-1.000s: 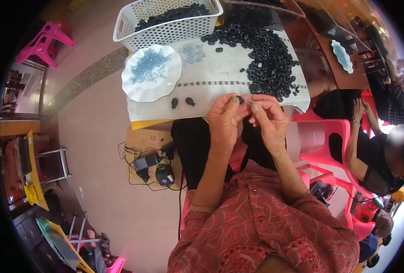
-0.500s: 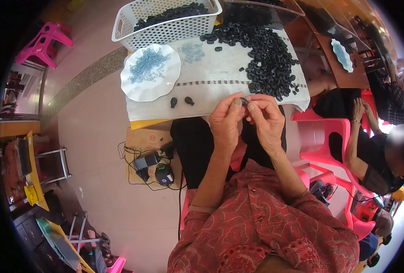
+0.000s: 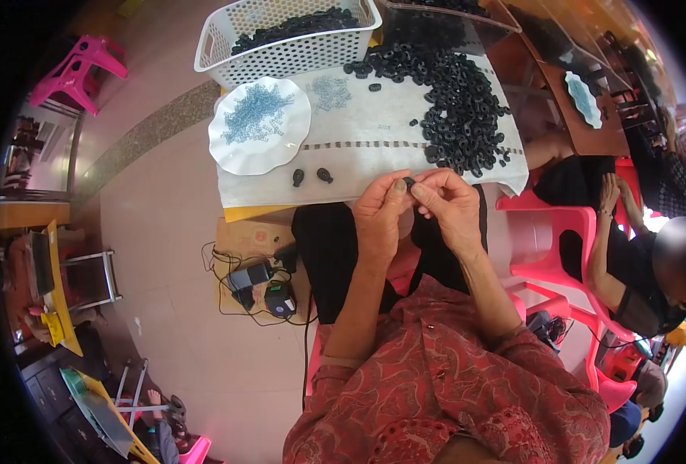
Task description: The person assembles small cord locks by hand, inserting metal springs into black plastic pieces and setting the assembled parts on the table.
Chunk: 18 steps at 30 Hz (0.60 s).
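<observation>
My left hand (image 3: 379,207) and my right hand (image 3: 450,207) meet in front of the table's near edge. Between their thumbs and fingertips they pinch a small black cord lock (image 3: 408,184), mostly covered by the fingers. Two black cord locks (image 3: 324,175) lie on the white cloth (image 3: 358,164), left of my hands. Farther left, a scalloped white plate (image 3: 231,161) carries many small bluish springs (image 3: 259,112). More springs (image 3: 330,93) are scattered beside it. A large heap of black plastic parts (image 3: 463,116) covers the cloth's right side.
A white perforated basket (image 3: 292,63) of black parts stands at the back, next to a clear bin (image 3: 451,23). Cables and adapters (image 3: 250,274) rest on cardboard at lower left. Another person (image 3: 636,271) sits at right near a pink chair (image 3: 544,232).
Both hands have shifted slightly down and left, still pinching the cord lock, and their fingers now cover more of it. The table appears slightly shifted as the camera moves.
</observation>
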Each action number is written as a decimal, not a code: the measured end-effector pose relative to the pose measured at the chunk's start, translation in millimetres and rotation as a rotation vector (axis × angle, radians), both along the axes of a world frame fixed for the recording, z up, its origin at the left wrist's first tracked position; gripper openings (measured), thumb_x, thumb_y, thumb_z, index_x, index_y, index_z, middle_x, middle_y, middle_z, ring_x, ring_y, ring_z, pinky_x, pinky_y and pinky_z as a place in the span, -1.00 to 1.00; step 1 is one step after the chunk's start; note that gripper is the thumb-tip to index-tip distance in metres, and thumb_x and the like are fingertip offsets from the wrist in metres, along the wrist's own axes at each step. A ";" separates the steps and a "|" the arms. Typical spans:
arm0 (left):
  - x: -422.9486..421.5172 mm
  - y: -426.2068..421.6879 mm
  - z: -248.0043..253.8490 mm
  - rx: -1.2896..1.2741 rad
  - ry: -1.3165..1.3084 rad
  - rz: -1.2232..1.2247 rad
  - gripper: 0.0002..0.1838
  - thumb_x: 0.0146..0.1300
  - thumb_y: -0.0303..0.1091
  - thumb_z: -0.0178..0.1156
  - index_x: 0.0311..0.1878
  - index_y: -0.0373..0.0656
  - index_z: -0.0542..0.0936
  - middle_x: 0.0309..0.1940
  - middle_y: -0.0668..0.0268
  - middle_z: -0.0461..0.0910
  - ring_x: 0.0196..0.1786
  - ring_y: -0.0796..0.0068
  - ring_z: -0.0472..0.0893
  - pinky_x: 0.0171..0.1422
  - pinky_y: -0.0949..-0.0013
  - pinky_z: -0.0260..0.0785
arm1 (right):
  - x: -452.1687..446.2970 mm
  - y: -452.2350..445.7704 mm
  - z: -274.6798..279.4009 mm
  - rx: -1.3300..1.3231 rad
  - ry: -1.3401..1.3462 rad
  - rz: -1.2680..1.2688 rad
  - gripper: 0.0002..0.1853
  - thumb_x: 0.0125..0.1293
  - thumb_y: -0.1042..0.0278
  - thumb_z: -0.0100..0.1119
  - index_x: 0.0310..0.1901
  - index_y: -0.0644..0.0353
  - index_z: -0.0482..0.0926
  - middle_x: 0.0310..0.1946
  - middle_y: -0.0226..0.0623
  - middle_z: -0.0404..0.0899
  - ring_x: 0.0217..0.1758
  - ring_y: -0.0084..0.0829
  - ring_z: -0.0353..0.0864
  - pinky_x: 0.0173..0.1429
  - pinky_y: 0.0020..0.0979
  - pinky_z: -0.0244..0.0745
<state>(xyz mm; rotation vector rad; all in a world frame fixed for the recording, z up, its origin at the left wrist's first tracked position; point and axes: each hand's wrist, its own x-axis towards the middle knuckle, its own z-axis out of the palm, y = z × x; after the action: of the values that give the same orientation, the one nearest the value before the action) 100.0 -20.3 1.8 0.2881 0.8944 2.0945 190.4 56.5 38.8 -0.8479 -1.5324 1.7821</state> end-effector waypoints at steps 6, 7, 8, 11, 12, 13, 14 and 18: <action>-6.2 1.7 -2.3 0.071 -0.217 0.083 -0.80 0.40 -0.47 0.07 0.00 -0.33 0.54 -0.17 0.14 0.62 -0.20 0.34 0.66 -0.05 0.30 0.58 | -12.7 1.0 3.1 0.017 -0.036 0.063 -0.92 0.29 0.47 0.26 -0.30 0.27 0.59 -0.28 -0.41 0.56 -0.47 -0.74 0.47 -0.39 -0.67 0.40; -8.7 0.6 -4.1 0.088 -0.278 0.087 -0.80 0.40 -0.46 0.07 0.01 -0.32 0.53 -0.18 0.12 0.61 -0.21 0.28 0.67 -0.06 0.25 0.59 | -14.2 3.0 2.1 0.042 -0.042 0.057 -0.93 0.30 0.47 0.24 -0.29 0.28 0.59 -0.30 -0.42 0.54 -0.48 -0.72 0.47 -0.40 -0.66 0.39; -11.2 -0.9 -5.8 0.090 -0.279 0.087 -0.80 0.40 -0.46 0.07 0.01 -0.32 0.53 -0.18 0.12 0.61 -0.21 0.28 0.67 -0.06 0.25 0.59 | -15.9 5.4 1.0 0.066 -0.049 0.051 -0.93 0.31 0.47 0.22 -0.28 0.29 0.59 -0.31 -0.42 0.52 -0.49 -0.71 0.46 -0.41 -0.64 0.38; -15.5 -4.3 -8.1 0.041 -0.282 0.071 -0.80 0.39 -0.45 0.09 0.00 -0.31 0.53 -0.22 0.15 0.61 -0.22 0.25 0.68 -0.07 0.22 0.59 | -15.9 19.9 -4.0 0.321 -0.179 0.007 -0.93 0.34 0.44 0.19 -0.26 0.24 0.59 -0.35 -0.48 0.55 -0.49 -0.72 0.47 -0.42 -0.66 0.37; -15.9 -4.9 -7.0 0.029 -0.285 0.064 -0.80 0.40 -0.43 0.08 0.00 -0.31 0.53 -0.21 0.14 0.61 -0.21 0.24 0.68 -0.06 0.22 0.57 | -17.6 24.8 -4.3 0.412 -0.210 -0.032 -0.92 0.33 0.45 0.19 -0.27 0.28 0.59 -0.39 -0.45 0.50 -0.49 -0.69 0.47 -0.42 -0.62 0.37; -16.5 -4.9 -6.4 0.017 -0.288 0.058 -0.79 0.40 -0.41 0.08 0.00 -0.30 0.53 -0.20 0.13 0.61 -0.20 0.23 0.67 -0.04 0.23 0.56 | -19.0 30.5 -3.5 0.415 -0.211 -0.033 -0.92 0.33 0.45 0.19 -0.27 0.28 0.59 -0.39 -0.45 0.50 -0.49 -0.69 0.47 -0.42 -0.62 0.37; -16.9 -4.3 -6.8 0.020 -0.290 0.058 -0.79 0.40 -0.41 0.08 0.00 -0.30 0.53 -0.20 0.13 0.61 -0.20 0.23 0.67 -0.04 0.23 0.56 | -20.3 36.3 -2.1 0.554 -0.272 -0.072 -0.93 0.28 0.48 0.21 -0.28 0.29 0.59 -0.39 -0.36 0.52 -0.50 -0.61 0.48 -0.41 -0.55 0.38; -19.0 -4.2 -7.5 0.030 -0.303 0.049 -0.80 0.39 -0.43 0.09 0.00 -0.29 0.54 -0.20 0.15 0.62 -0.22 0.27 0.68 -0.06 0.24 0.57 | -27.8 58.2 -0.3 0.791 -0.349 -0.125 -0.94 0.20 0.52 0.23 -0.30 0.29 0.60 -0.40 -0.19 0.55 -0.48 -0.37 0.55 -0.38 -0.41 0.43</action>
<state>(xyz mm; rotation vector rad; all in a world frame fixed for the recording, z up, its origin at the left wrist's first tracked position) 81.1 -24.6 -5.7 -0.0376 0.6951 2.1258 162.6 114.8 38.4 -0.8288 -2.1227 0.8188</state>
